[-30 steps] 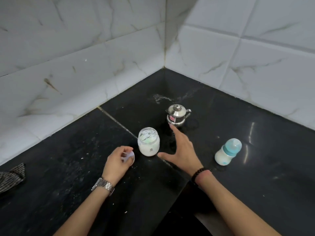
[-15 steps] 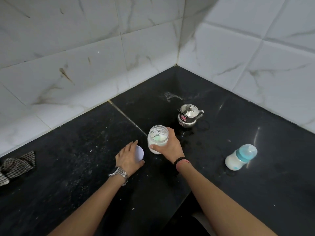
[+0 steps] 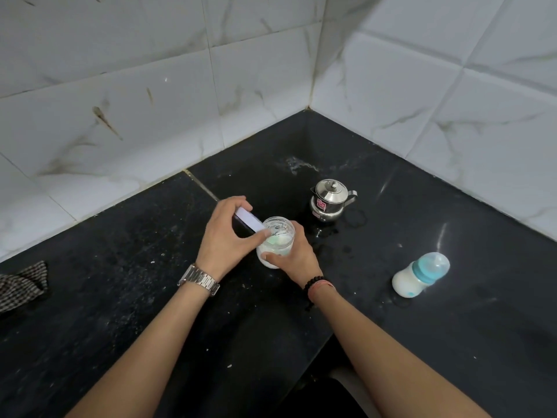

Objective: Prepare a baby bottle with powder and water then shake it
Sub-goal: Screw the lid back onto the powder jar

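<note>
Powder jar [image 3: 275, 245] gripped by right hand [image 3: 294, 256]; left hand [image 3: 227, 239] pinches lid [image 3: 250, 221] at its rim.

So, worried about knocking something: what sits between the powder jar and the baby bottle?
Nothing stands there in the head view: only bare black counter with specks between the jar and the baby bottle.

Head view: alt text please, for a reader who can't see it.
Over a black counter, the right hand grips an open jar of white powder while the left hand holds its lid at the rim. A steel pot stands behind; a capped baby bottle stands right.
</note>
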